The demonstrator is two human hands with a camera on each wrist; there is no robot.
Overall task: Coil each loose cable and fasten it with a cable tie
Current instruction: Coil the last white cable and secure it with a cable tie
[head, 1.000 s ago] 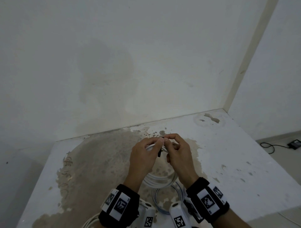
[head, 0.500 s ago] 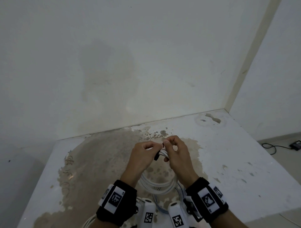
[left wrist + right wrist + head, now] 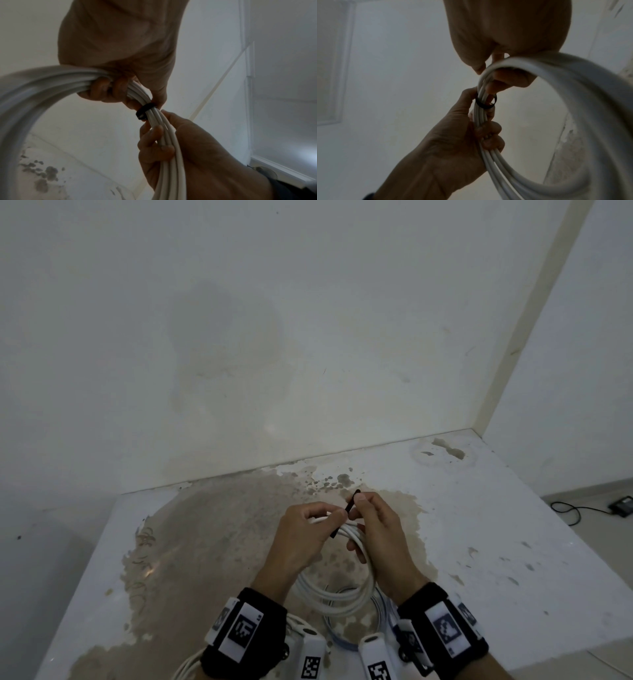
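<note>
A white cable coil (image 3: 337, 594) hangs above the stained table (image 3: 513, 542), held up between both hands. My left hand (image 3: 334, 513) grips the top of the bundle, its fingers (image 3: 106, 89) curled round the strands. A black cable tie (image 3: 351, 506) loops round the bundle between the hands, seen as a band (image 3: 145, 111) and a loose ring (image 3: 486, 101). My right hand (image 3: 358, 503) pinches the tie's upright tail with thumb and forefinger, while its lower fingers (image 3: 154, 136) curl round the strands.
A second pale cable (image 3: 346, 642) lies looped on the table under the coil, and more white cable (image 3: 185, 669) trails at the bottom left. The wall stands close behind. A black adapter with its lead (image 3: 620, 505) lies on the floor right of the table edge.
The black tie hung down between the hands half a second ago; now its tail points up in the right hand's pinch. Both hands sit slightly lower over the table.
</note>
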